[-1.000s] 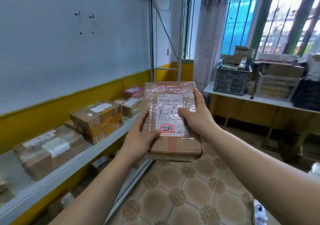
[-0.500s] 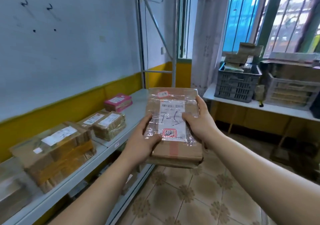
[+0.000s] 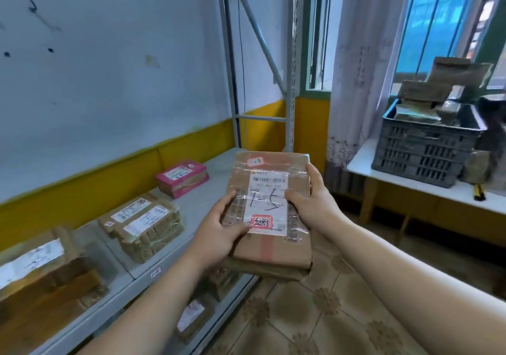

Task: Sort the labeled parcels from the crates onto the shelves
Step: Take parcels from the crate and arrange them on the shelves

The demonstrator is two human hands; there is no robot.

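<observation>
A flat brown cardboard parcel wrapped in clear tape, white label up (image 3: 269,212), sits mid-frame above the grey metal shelf's (image 3: 197,204) edge. The left hand (image 3: 219,238) grips its lower left side, thumb on top; the right hand (image 3: 315,204) clasps its right edge. A pink box (image 3: 182,178) lies on the shelf at centre left; a dark plastic crate of parcels (image 3: 423,149) stands at the right.

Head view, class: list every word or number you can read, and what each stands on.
"1-5", handwritten, apparently: on the white label of the parcel gripped by the left hand and right hand.
The red stamp on that label: characters too blurred.
The barcode print, the pink box label, the shelf-edge tag: too small to read.
Labels of the brown parcels on the shelf: blurred.
</observation>
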